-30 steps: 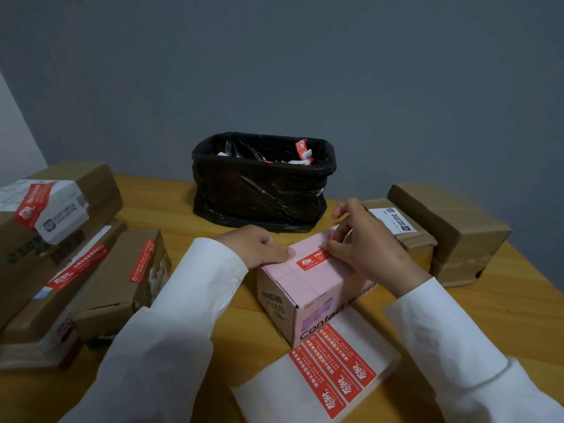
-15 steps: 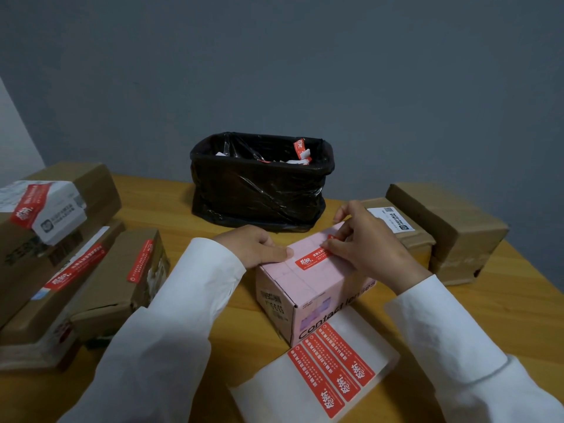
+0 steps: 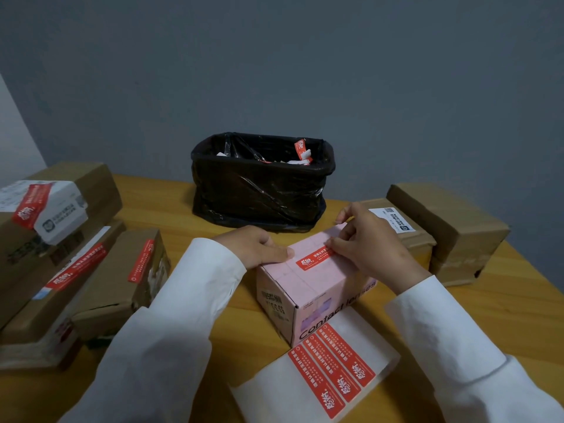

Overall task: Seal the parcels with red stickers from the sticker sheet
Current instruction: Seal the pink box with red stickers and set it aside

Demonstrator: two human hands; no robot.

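A pink box (image 3: pixel 308 288) printed "Contact lenses" stands on the wooden table (image 3: pixel 503 303) in front of me. A red sticker (image 3: pixel 312 260) lies across its top seam. My left hand (image 3: pixel 254 245) grips the box's left top edge, thumb on top. My right hand (image 3: pixel 370 245) presses the sticker's right end with the thumb, its bent fingers reaching over the far edge and hiding that end. The white sticker sheet (image 3: pixel 274 389) lies near the front edge with three red stickers (image 3: pixel 332 367) on it.
Several brown parcels (image 3: pixel 100 285) bearing red stickers are stacked at the left. Two brown parcels (image 3: pixel 448 230) without red stickers stand at the right. A bin with a black liner (image 3: pixel 259 190) holding scraps stands behind the pink box.
My right hand's fingers have shifted slightly along the box's far edge over the sticker. My left hand and the box stay where they were.
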